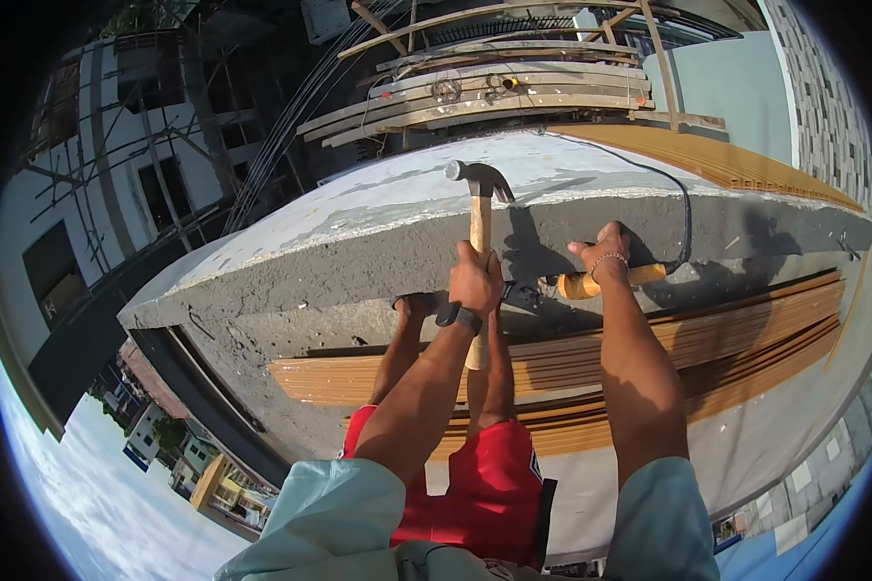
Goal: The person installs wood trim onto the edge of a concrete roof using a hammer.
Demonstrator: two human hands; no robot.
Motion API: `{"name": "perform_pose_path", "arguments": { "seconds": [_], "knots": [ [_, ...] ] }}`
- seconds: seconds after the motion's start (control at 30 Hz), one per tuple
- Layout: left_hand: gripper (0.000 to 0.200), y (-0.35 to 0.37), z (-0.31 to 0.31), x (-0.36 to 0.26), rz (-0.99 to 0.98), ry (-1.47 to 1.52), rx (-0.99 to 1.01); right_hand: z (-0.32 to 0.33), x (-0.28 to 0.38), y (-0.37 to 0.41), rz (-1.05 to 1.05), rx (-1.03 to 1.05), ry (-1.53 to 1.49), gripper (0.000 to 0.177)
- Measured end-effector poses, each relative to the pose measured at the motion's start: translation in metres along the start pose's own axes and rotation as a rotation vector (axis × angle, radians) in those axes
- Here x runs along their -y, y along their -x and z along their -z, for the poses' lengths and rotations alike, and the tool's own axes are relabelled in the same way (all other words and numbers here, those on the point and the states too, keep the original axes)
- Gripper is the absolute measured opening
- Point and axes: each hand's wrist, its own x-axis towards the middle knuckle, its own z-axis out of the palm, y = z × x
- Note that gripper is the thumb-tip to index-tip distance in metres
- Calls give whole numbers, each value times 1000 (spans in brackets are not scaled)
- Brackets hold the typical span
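My left hand (475,283), with a dark watch at the wrist, grips the wooden handle of a claw hammer (482,215). The hammer stands upright, its metal head above the edge of a grey concrete ledge (358,254). At the ledge's face is my right hand (603,254), a bracelet on its wrist. Its fingers are curled, and what they hold, if anything, is hidden. Under that wrist lies a yellow-orange power tool (647,275) with a dark front end; a black cable (689,218) runs by it over the ledge.
Brown grooved panels (552,366) lie below the ledge, and another brown panel (688,158) rests on top. Wooden planks (513,92) are stacked beyond. My feet and red shorts (475,489) are below my arms. A building with scaffolding (97,174) stands at left.
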Motion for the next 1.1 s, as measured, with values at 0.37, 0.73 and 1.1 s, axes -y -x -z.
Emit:
{"name": "perform_pose_path", "arguments": {
  "seconds": [0.37, 0.73, 1.1],
  "knots": [
    [35, -5, 1, -10, -2, 124, -44, 1, 1, -4, -60, 12, 33, 65],
    [33, 9, -7, 6, 71, 65, -94, 2, -1, -1, -30, 31, 51, 64],
    [33, -1, -1, 6, 74, 39, -6, -4, -3, -5, -11, 28, 67, 63]
  ]
}}
